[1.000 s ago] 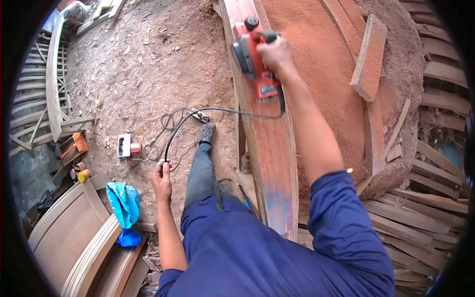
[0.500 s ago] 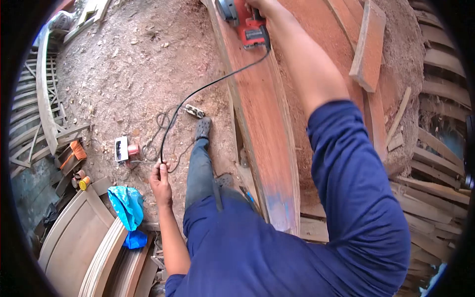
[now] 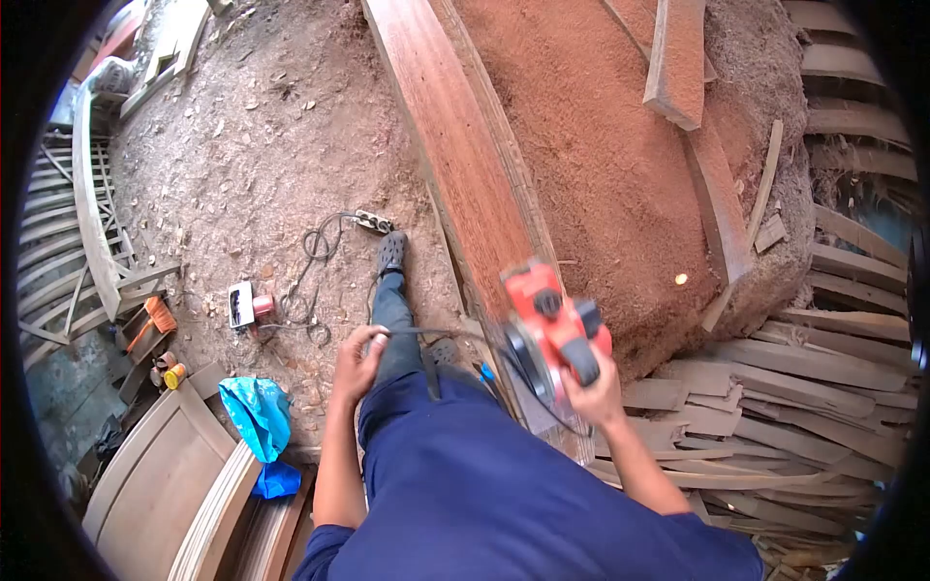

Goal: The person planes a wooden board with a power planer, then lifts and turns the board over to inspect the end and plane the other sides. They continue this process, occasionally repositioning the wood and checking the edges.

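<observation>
My right hand (image 3: 598,395) is wrapped round the black handle of a red electric planer (image 3: 544,302). The planer is tilted over the near end of a long reddish wooden board (image 3: 450,126), overlapping it in this view. A black power cord (image 3: 426,332) runs from the tool across my legs. With its fingers pinched on that cord, my left hand (image 3: 359,362) is off to the left of the board, near my thigh.
Reddish sawdust (image 3: 581,155) is heaped right of the board, with a thick plank (image 3: 675,68) on it. Wood offcuts (image 3: 775,387) are piled at the right. A power strip (image 3: 373,222) lies by my foot. Curved panels (image 3: 160,465) and a blue bag (image 3: 254,412) stand at left.
My right hand has drawn the planer back from the far part of the board toward my body and turned it. My left hand has shifted slightly right, still on the cord.
</observation>
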The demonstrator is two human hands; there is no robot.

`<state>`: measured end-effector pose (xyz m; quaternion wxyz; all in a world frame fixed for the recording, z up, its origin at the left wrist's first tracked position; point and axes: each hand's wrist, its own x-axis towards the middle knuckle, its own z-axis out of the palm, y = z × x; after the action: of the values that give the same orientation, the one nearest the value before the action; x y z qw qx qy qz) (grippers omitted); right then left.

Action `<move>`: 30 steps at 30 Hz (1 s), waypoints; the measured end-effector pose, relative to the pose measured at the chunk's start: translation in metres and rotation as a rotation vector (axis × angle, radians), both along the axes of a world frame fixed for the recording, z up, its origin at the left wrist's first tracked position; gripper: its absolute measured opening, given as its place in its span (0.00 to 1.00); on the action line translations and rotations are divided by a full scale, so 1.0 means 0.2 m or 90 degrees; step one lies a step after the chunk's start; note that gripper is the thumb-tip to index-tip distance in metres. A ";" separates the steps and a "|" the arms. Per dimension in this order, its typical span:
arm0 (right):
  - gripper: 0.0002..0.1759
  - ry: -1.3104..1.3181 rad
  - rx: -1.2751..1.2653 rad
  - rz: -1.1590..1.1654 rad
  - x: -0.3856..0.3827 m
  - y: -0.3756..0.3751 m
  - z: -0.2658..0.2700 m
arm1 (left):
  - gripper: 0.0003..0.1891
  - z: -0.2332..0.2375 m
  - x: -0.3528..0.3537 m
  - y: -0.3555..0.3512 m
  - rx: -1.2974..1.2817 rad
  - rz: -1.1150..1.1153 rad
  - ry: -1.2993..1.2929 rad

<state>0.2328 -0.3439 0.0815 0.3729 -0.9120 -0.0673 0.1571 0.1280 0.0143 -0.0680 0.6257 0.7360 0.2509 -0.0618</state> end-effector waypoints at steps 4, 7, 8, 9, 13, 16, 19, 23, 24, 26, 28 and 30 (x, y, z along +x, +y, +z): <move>0.18 0.108 -0.048 -0.020 -0.09 -0.09 0.05 | 0.08 0.05 -0.02 -0.06 0.013 -0.114 -0.020; 0.28 0.008 -0.064 0.008 0.10 0.00 -0.09 | 0.08 -0.08 -0.10 -0.04 -0.021 -0.054 -0.006; 0.16 -0.086 -0.020 -0.034 0.23 0.16 -0.05 | 0.09 -0.10 -0.11 -0.02 -0.071 0.024 0.015; 0.16 -0.011 -0.025 -0.018 0.35 0.19 -0.11 | 0.09 -0.12 -0.09 0.02 -0.121 0.104 0.033; 0.18 -0.064 0.000 0.012 0.87 0.56 -0.16 | 0.11 -0.11 0.00 0.15 -0.134 0.228 0.010; 0.19 -0.080 0.015 0.011 1.22 0.78 -0.26 | 0.11 -0.13 0.06 0.24 -0.095 0.265 -0.027; 0.20 -0.096 0.013 0.017 1.52 1.02 -0.25 | 0.10 -0.10 0.15 0.30 -0.088 0.308 -0.035; 0.19 -0.054 0.049 -0.011 1.91 1.32 -0.30 | 0.11 -0.14 0.23 0.36 -0.086 0.355 -0.015; 0.19 -0.033 0.051 -0.010 2.02 1.39 -0.33 | 0.11 -0.14 0.25 0.38 -0.090 0.359 -0.013; 0.17 -0.008 0.026 -0.022 2.22 1.55 -0.34 | 0.11 -0.11 0.34 0.41 -0.098 0.376 0.001; 0.10 -0.027 0.059 -0.035 2.41 1.70 -0.34 | 0.11 -0.13 0.39 0.44 -0.096 0.375 -0.002; 0.10 -0.026 0.062 -0.036 2.60 1.85 -0.35 | 0.11 -0.13 0.45 0.47 -0.094 0.385 0.011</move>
<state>0.7530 0.0253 0.0107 0.4199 -0.8972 -0.0570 0.1242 0.2183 0.1086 -0.0945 0.6656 0.5798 0.4584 0.1030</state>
